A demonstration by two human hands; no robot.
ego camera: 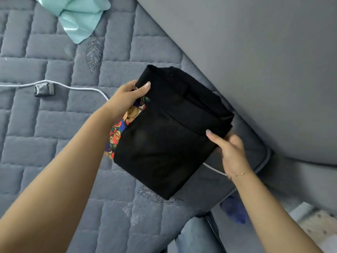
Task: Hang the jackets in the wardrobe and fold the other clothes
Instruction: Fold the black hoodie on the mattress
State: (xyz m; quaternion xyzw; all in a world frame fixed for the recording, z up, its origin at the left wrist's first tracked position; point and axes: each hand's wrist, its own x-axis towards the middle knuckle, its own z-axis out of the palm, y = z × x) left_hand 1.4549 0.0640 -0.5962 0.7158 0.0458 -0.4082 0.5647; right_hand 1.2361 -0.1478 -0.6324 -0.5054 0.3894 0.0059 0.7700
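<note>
A folded black garment (169, 136) lies on top of a folded colourful patterned cloth (118, 132), of which only the left edge shows. The stack is over the right corner of a grey quilted mattress (54, 125). My left hand (125, 99) grips the stack's upper left edge, thumb on top of the black fabric. My right hand (228, 148) grips its right edge, thumb on top and fingers beneath. Whether the stack rests on the mattress or is lifted I cannot tell.
A mint-green cloth (76, 17) lies at the mattress's far end. A white cable (80, 87) with a small grey box (44, 89) crosses the mattress on the left. A grey headboard (255, 61) runs along the right. Blue jeans (197, 236) show at the bottom.
</note>
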